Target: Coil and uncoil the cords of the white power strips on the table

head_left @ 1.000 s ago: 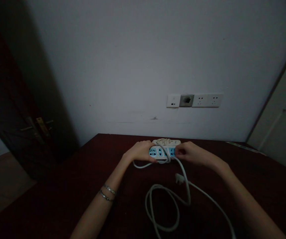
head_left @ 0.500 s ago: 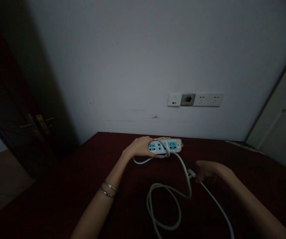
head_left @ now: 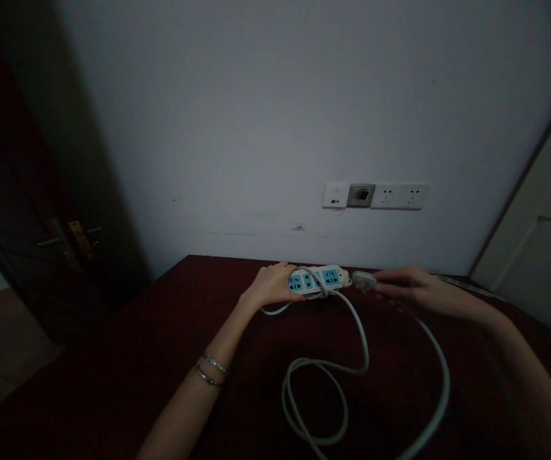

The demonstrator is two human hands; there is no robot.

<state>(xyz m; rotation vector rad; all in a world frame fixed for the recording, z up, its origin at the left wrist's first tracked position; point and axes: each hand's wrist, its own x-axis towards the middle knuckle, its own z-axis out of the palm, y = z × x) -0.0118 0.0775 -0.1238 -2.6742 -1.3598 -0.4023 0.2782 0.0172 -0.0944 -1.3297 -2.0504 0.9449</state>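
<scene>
A white power strip (head_left: 331,278) with blue socket faces lies near the back edge of the table. My left hand (head_left: 274,283) is wrapped round its left end, thumb in front and fingers behind. Part of a white cord (head_left: 359,326) is looped over the strip, then runs down into a loose coil. Off the strip's right end, my right hand (head_left: 407,286) pinches a white plug (head_left: 364,281) by its cord end. The plug, slightly blurred, is held a short gap from the strip. Its cord bows out to the right and down out of view.
Under everything is a dark red table (head_left: 218,319). On the wall behind are several socket plates (head_left: 400,197). A dark door (head_left: 16,255) with a brass handle is at the left, a pale door (head_left: 550,249) at the right. Something flat (head_left: 471,287) lies at the table's right edge.
My right hand has lifted the plug up and away from me, to beside the strip's right end, and the cord has swung into a wider bow. My left hand keeps its hold.
</scene>
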